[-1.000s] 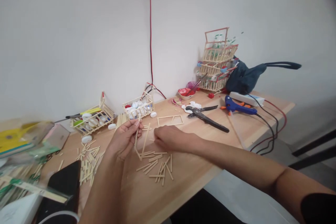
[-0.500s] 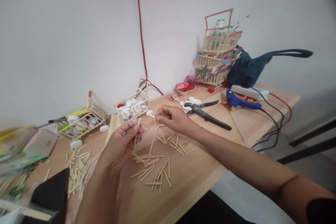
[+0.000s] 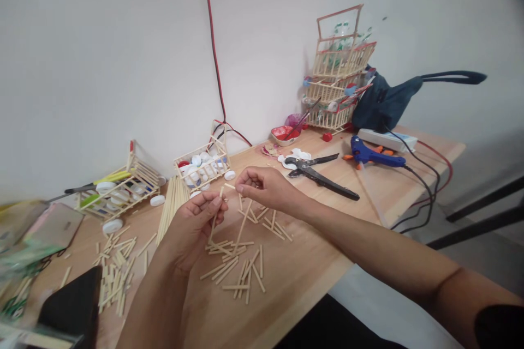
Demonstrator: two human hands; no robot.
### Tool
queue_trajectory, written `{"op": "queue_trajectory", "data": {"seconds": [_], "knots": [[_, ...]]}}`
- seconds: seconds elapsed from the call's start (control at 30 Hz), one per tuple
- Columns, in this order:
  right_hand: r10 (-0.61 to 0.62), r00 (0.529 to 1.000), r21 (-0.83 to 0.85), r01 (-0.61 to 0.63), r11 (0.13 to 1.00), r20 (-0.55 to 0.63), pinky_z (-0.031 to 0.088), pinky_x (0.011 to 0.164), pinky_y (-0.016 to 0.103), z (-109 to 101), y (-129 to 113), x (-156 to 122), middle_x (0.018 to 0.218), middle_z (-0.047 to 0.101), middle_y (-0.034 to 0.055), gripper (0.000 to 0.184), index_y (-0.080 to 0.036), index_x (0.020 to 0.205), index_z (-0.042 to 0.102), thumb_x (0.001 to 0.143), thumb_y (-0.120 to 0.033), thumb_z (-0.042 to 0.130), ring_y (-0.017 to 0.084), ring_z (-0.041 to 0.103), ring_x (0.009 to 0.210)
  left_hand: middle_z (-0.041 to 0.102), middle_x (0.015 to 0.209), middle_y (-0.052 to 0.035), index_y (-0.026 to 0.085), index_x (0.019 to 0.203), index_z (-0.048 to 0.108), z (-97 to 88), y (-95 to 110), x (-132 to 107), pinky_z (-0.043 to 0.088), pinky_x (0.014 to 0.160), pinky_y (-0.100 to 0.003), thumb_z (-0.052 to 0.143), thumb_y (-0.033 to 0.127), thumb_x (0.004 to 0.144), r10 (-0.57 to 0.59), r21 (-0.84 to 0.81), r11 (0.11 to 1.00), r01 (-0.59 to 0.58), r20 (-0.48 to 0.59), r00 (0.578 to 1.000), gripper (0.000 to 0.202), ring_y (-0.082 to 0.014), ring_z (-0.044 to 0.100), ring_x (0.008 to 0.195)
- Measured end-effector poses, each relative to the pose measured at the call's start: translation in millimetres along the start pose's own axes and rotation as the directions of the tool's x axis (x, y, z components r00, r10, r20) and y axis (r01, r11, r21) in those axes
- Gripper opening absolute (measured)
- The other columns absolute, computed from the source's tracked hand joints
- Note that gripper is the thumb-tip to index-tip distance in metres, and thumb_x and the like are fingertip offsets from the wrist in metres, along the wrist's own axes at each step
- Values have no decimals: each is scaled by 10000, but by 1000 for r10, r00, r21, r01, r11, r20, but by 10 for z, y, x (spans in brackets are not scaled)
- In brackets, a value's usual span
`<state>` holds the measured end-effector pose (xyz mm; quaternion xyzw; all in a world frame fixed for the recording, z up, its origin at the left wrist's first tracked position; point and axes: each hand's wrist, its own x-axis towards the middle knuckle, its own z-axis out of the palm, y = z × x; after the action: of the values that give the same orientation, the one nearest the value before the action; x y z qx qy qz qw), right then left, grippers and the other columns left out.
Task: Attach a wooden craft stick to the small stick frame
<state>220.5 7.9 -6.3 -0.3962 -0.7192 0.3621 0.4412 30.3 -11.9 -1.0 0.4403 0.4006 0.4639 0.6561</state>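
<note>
**Two Pinches, One Thin Corner**

Viewed from my distant post, a stick frame (image 3: 243, 226), the work in hand, stands tilted over the bench (image 3: 295, 262) to the left of the black pliers (image 3: 323, 181), my landmark here. The left hand (image 3: 200, 215) has its fingers closed on the upper end of one of the frame's long sides. The right hand (image 3: 264, 185), between that hand and the pliers, pinches a short stick (image 3: 230, 187) in narrowed fingers, its free tip close to the held end; whether they touch, I cannot tell.

I judge the step to be lining up that tip with the frame's end. To do it well, I would have the left pinch act as a quiet clamp, bring the short stick in square, make the ends flush, and press lightly, since sticks this thin would probably twist or spring at the corner. Any glue on the tip is too small for me to make out.

Loose sticks (image 3: 243, 272) lie left of the pliers and nearer the person; a blue glue gun (image 3: 370, 156) rests to their right.
</note>
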Motion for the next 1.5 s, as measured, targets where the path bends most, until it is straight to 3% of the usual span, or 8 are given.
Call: {"op": "queue_trajectory", "data": {"seconds": [1.5], "knots": [[-51, 998, -23, 51, 998, 35, 367, 561, 185, -13, -61, -27, 706, 581, -14, 154, -140, 831, 606, 824, -291, 576, 68, 472, 612, 650, 649, -25, 114, 770, 656, 28, 26, -20, 408, 522, -186, 826, 274, 574, -6, 65, 998, 10, -63, 998, 305, -75, 525, 538]]}}
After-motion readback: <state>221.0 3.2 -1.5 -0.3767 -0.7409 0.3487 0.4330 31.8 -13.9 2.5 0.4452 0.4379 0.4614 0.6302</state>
